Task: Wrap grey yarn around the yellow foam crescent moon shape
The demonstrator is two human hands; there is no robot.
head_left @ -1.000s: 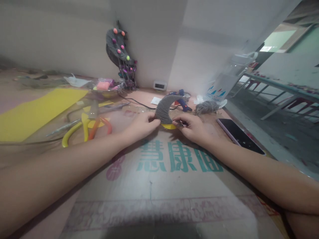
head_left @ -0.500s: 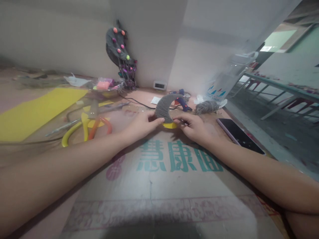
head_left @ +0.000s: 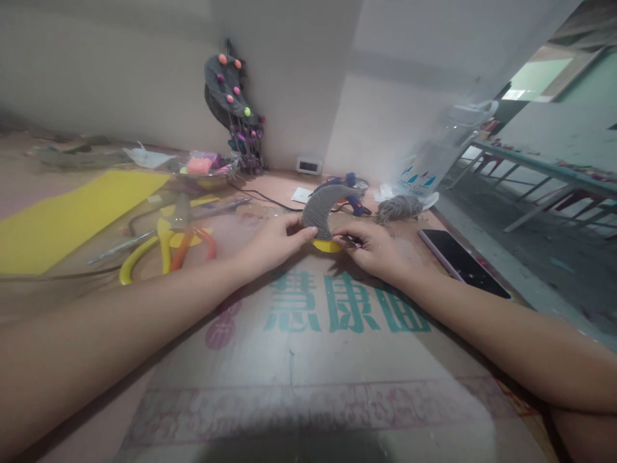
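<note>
A crescent shape wrapped in grey yarn (head_left: 318, 212) stands above the cardboard, its pointed tip curving up to the right. Bare yellow material (head_left: 326, 245) shows along its lower end. My left hand (head_left: 284, 241) grips the crescent's left side, thumb in front and fingers behind. Close against the lower right edge, my right hand (head_left: 369, 247) is closed in a pinch; a small dark thing shows among its fingers, too small to name. Behind the crescent lies a blue glue gun (head_left: 357, 204), partly hidden. A ball of grey yarn (head_left: 399, 208) sits to the right.
Pliers with yellow and orange handles (head_left: 166, 247) and a yellow sheet (head_left: 72, 218) lie left. A bowl of colourful pompoms (head_left: 207, 168) stands behind them. A decorated grey crescent (head_left: 222, 90) leans on the wall. At right are a phone (head_left: 465, 263) and a clear bottle (head_left: 429, 157).
The crescent has turned slightly, its tip shifting a little right and down, with more yellow visible at the bottom. My right fingers have moved slightly left.
</note>
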